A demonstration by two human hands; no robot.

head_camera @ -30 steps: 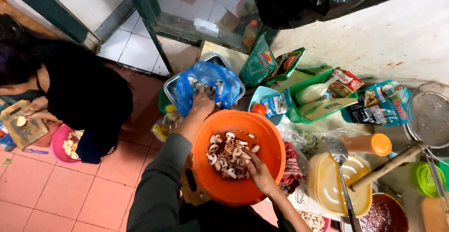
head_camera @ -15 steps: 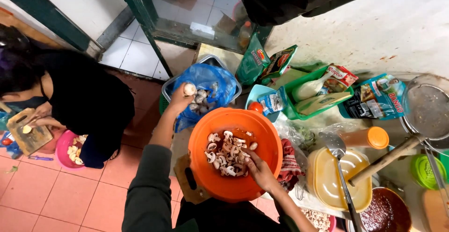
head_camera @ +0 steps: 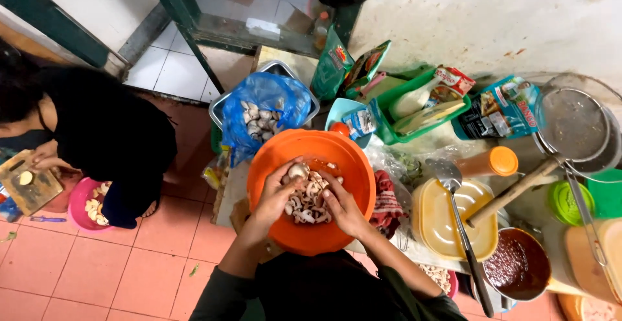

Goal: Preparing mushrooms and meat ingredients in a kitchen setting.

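Head view, looking straight down: we have both hands inside the orange bowl (head_camera: 311, 191), over a heap of cut mushroom pieces (head_camera: 304, 204) lying in the middle of the bowl's floor. Our left hand (head_camera: 275, 194) is half curled, fingers bent around a pale whole mushroom (head_camera: 298, 171) at the far edge of the heap; thumb and forefinger seem to pinch it. Our right hand (head_camera: 342, 206) is cupped loosely, fingertips touching the pieces and meeting the left hand at that mushroom; whether it grips anything of its own we cannot tell

Blue plastic bag (head_camera: 262, 110) of whole mushrooms sits open just behind the bowl, in a metal tray (head_camera: 285, 69). To the right: yellow tub (head_camera: 453, 220) with a ladle (head_camera: 463, 230) across it, pot of red sauce (head_camera: 518, 263), wire strainer (head_camera: 573, 123). At far left a second person crouches at a wooden cutting board (head_camera: 29, 185), pink bowl (head_camera: 84, 204) of pieces beside them

Judgement on doing this well: we keep the work low over the bowl's centre so pieces drop onto the heap, not over the rim. Bowl overhangs the table edge toward us, so we press lightly and avoid leaning on the near rim. Tear or split with both thumbs, pieces matched to those already there
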